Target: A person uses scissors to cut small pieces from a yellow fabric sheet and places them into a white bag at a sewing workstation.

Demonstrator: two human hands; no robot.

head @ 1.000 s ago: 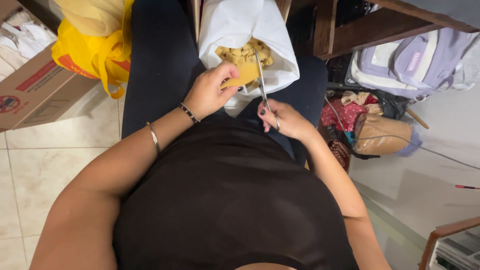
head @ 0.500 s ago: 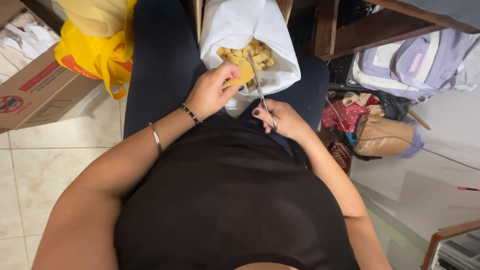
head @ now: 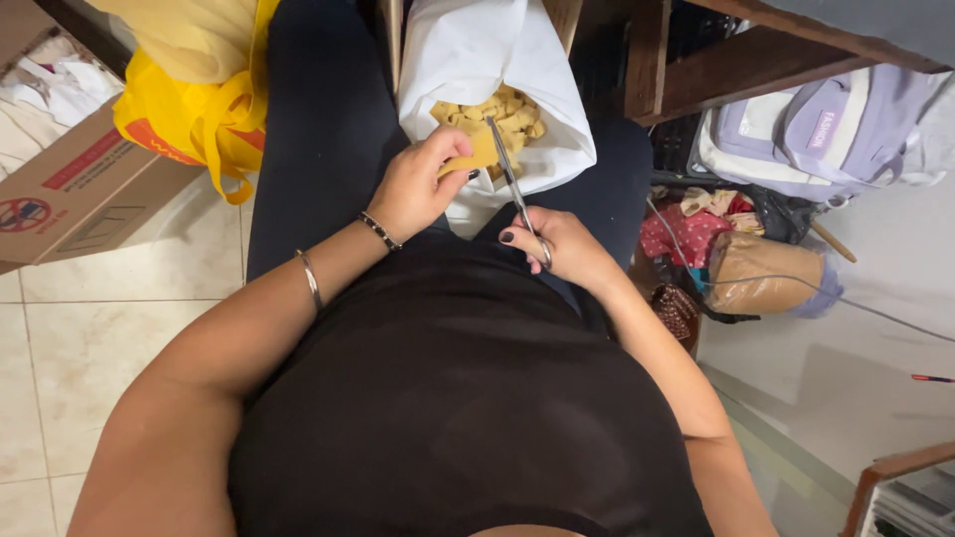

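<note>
From the head camera I see the left hand (head: 416, 189) near the middle top of the frame, pinching a yellow piece (head: 481, 151) between thumb and fingers. The right hand (head: 562, 247) sits just right of it, fingers closed through the handles of the scissors (head: 512, 184). The blades touch the piece. Both are over a white bag (head: 468, 60) with yellow bits inside. A yellow bag (head: 189, 119) sits at upper left.

soft, even indoor light, brightest on the white bag (head: 497, 70) at 12 o'clock, which nearly washes out. the black top at 6 o'clock swallows detail. a faint shadow lies on the pale floor (head: 846, 378) at 4 o'clock. focus is sharp; wide-angle stretch bends the edges.
</note>
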